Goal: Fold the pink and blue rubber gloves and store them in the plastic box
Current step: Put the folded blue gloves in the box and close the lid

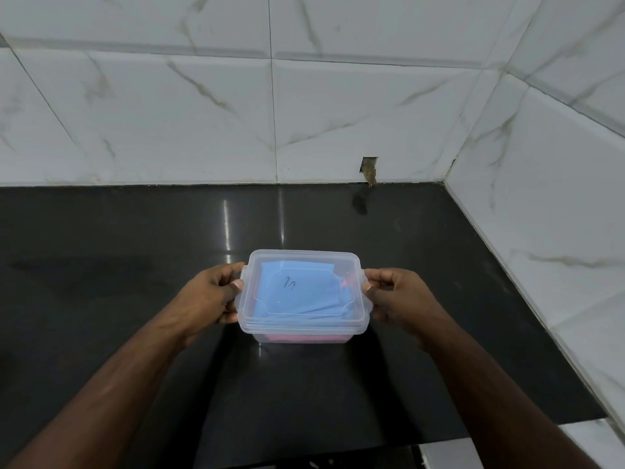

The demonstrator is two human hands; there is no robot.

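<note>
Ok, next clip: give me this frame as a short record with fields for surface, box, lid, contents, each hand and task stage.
surface: black countertop, marble-look tiled wall behind
box: clear plastic box, near the counter's middle
lid: lid on top; latches not clear
contents: blue glove on top, pink glove showing low at the front
left hand: left hand grips the box's left end
right hand: right hand grips the right end
task stage: gloves stored, box covered
</note>
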